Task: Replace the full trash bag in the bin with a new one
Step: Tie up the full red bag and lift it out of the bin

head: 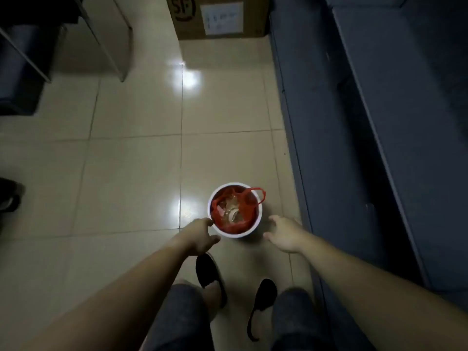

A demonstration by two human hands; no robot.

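Both your hands are empty, fingers spread: your left hand (pixel 200 236) reaches the near-left rim of the bin (pixel 255 230), your right hand (pixel 283 235) hovers just right of it. Between them, the red bag (pixel 236 224) full of trash lines the bin, one handle (pixel 258 195) draped over its far rim.

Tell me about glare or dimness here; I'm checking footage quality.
Head view: dim overall, with bright glare patches on the floor tiles and beside the bin; wide-angle bending at the edges; the left hand and right hand slightly soft; the red bag readable.
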